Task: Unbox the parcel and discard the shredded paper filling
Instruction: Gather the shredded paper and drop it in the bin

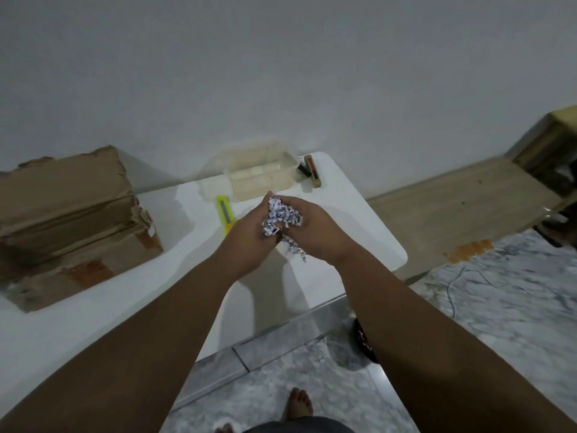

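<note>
Item: shredded paper (281, 218), cupped between my left hand (249, 235) and right hand (315, 226), fingers (271, 204) curled and pressed around the wad. Strands dangle below my fingers. Risk: loose hold scatters shreds over the surface (359, 220) or floor. Parcel (71, 220) sits far left.

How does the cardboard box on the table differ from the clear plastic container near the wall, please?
The cardboard box is brown, opaque and much larger; the plastic container is pale, see-through and small. The box has torn, ragged edges, while the container looks intact. The box sits at the table's left end, the container at the far edge beyond the hands, near a yellow utility knife. Both rest on the white table.
</note>
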